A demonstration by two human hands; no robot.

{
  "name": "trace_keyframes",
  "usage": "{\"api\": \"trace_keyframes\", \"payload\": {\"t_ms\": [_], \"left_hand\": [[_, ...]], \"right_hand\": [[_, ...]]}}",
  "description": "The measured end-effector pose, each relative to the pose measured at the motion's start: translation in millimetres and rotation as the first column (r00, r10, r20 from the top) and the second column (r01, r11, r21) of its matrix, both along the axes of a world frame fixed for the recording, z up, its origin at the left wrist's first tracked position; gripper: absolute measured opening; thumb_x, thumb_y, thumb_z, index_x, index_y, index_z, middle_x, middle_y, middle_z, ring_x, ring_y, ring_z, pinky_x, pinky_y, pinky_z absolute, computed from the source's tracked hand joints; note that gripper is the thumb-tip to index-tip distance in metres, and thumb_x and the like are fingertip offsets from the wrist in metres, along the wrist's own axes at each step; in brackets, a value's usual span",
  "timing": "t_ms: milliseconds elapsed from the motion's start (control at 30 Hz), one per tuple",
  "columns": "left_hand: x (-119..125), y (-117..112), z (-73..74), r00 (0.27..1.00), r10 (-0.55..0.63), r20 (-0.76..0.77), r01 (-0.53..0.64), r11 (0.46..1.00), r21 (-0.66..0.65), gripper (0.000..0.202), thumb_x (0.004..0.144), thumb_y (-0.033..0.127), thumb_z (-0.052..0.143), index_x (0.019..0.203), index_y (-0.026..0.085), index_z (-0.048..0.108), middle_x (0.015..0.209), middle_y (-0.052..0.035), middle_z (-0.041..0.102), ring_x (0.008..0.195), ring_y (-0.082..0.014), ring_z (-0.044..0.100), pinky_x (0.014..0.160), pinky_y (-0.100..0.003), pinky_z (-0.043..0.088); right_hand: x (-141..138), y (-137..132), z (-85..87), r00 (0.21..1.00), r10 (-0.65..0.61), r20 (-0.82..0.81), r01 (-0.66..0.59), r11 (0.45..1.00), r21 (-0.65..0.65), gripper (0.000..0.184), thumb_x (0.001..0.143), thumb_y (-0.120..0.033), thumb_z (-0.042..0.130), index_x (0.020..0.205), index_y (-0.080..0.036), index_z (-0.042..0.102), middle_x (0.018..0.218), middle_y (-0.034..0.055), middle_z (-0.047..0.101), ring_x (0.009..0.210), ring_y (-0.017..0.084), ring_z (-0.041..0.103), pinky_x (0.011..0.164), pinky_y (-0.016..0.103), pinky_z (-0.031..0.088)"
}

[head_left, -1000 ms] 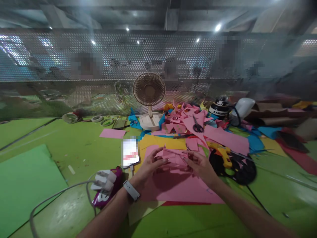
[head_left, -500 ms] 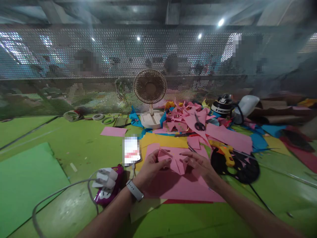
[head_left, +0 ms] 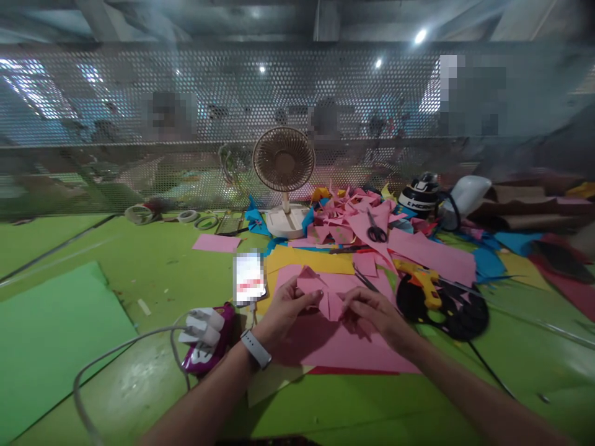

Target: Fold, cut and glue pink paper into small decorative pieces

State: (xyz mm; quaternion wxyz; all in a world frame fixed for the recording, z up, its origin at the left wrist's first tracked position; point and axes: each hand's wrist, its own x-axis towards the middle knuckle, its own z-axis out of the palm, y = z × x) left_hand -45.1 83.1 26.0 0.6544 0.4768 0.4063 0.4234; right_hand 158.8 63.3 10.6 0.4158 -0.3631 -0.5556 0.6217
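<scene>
Both hands hold a small folded piece of pink paper (head_left: 330, 306) just above a larger pink sheet (head_left: 325, 350). My left hand (head_left: 290, 306), with a watch (head_left: 256, 349) on its wrist, pinches the left side between thumb and fingers. At the right edge, the fingers of my right hand (head_left: 372, 313) are closed on the paper, partly hiding that side. Behind the right hand lies a dark slim tool (head_left: 365, 279), partly covered. A yellow sheet (head_left: 311, 261) sits beyond the pink one.
A pile of cut pink paper (head_left: 353, 214) with scissors (head_left: 376, 231) lies beside a fan (head_left: 284, 162). To the right, a yellow glue gun (head_left: 430, 291) rests on a black piece (head_left: 465, 319). At left are a phone (head_left: 250, 279), plugs with a cable (head_left: 202, 325), and a green sheet (head_left: 60, 347).
My right hand's fingers have curled in and downward at the paper's right edge. The folded paper has turned a little, its crease now more upright. The view has shifted slightly.
</scene>
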Motion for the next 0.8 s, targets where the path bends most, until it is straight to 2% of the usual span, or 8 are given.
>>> {"api": "trace_keyframes", "payload": {"t_ms": [100, 167, 233, 300, 433, 567, 667, 800], "left_hand": [[0, 0, -2.2, 1.000, -0.001, -0.024, 0.002, 0.999, 0.035, 0.032, 0.068, 0.034, 0.071, 0.086, 0.015, 0.052, 0.063, 0.0041, 0.054, 0.057, -0.0074, 0.053, 0.061, -0.023, 0.046], [0, 0, -3.3, 1.000, -0.019, -0.018, 0.020, 0.998, 0.055, 0.031, 0.070, 0.034, 0.070, 0.088, 0.015, 0.053, 0.063, 0.0046, 0.053, 0.057, -0.0073, 0.052, 0.062, -0.023, 0.047], [0, 1, -3.8, 1.000, -0.027, -0.007, 0.028, 0.998, 0.054, 0.032, 0.070, 0.033, 0.070, 0.090, 0.015, 0.053, 0.063, 0.0047, 0.054, 0.058, -0.0074, 0.053, 0.063, -0.024, 0.047], [0, 1, -3.3, 0.999, -0.034, -0.008, 0.034, 0.998, 0.052, 0.033, 0.071, 0.033, 0.069, 0.094, 0.015, 0.053, 0.066, 0.0035, 0.056, 0.059, -0.0082, 0.054, 0.064, -0.024, 0.046], [-2, 2, 0.3, 0.998, -0.041, -0.055, 0.048, 0.990, 0.130, 0.034, 0.073, 0.029, 0.066, 0.101, 0.016, 0.054, 0.084, -0.0035, 0.063, 0.074, -0.0127, 0.059, 0.072, -0.028, 0.046], [-9, 5, 2.7, 0.993, 0.116, -0.036, -0.105, 0.968, 0.228, 0.036, 0.076, 0.025, 0.060, 0.111, 0.019, 0.053, 0.115, -0.0078, 0.057, 0.105, -0.0174, 0.053, 0.087, -0.030, 0.041], [-14, 7, 2.9, 0.978, 0.205, -0.049, -0.197, 0.971, 0.134, 0.034, 0.081, 0.038, 0.052, 0.107, 0.017, 0.056, 0.098, -0.0076, 0.064, 0.092, -0.0175, 0.059, 0.080, -0.030, 0.045], [-13, 5, 6.1, 0.999, -0.027, -0.044, 0.025, 0.999, -0.045, 0.050, 0.083, 0.054, 0.041, 0.108, 0.014, 0.056, 0.076, -0.0078, 0.067, 0.072, -0.0189, 0.063, 0.072, -0.034, 0.047]], "right_hand": [[2, -1, 1.1, 0.999, 0.000, 0.049, 0.000, 1.000, -0.006, 0.038, 0.085, -0.048, 0.045, 0.071, -0.015, 0.058, 0.065, 0.0032, 0.059, 0.054, 0.011, 0.056, 0.045, 0.021, 0.044], [1, 1, -2.4, 0.995, -0.029, 0.091, 0.031, 0.999, -0.020, 0.033, 0.080, -0.047, 0.054, 0.070, -0.016, 0.055, 0.061, -0.0001, 0.057, 0.046, 0.008, 0.051, 0.042, 0.020, 0.043], [-1, 4, -7.3, 0.995, -0.054, 0.089, 0.058, 0.997, -0.044, 0.028, 0.073, -0.043, 0.064, 0.081, -0.017, 0.054, 0.065, -0.0024, 0.058, 0.041, 0.006, 0.047, 0.039, 0.019, 0.043], [-3, 6, -10.6, 0.996, -0.069, 0.064, 0.072, 0.996, -0.056, 0.037, 0.072, -0.039, 0.066, 0.100, -0.020, 0.051, 0.075, -0.0015, 0.061, 0.044, 0.007, 0.051, 0.041, 0.021, 0.047], [1, 6, -8.5, 0.969, -0.185, 0.163, 0.161, 0.976, 0.149, 0.034, 0.078, -0.035, 0.059, 0.107, -0.020, 0.051, 0.080, 0.0016, 0.061, 0.067, 0.014, 0.061, 0.059, 0.028, 0.055], [8, 2, -1.0, 0.823, -0.439, 0.360, 0.216, 0.828, 0.517, 0.029, 0.082, -0.030, 0.053, 0.109, -0.020, 0.055, 0.090, 0.0059, 0.063, 0.078, 0.016, 0.061, 0.071, 0.031, 0.054], [12, 1, 1.1, 0.753, -0.524, 0.398, 0.141, 0.720, 0.680, 0.026, 0.085, -0.024, 0.047, 0.109, -0.021, 0.057, 0.098, 0.0072, 0.063, 0.085, 0.018, 0.061, 0.079, 0.033, 0.051], [13, 4, -3.1, 0.721, -0.596, 0.353, 0.097, 0.591, 0.801, 0.028, 0.084, -0.016, 0.043, 0.106, -0.022, 0.060, 0.101, 0.0061, 0.065, 0.096, 0.019, 0.059, 0.086, 0.034, 0.047]]}}
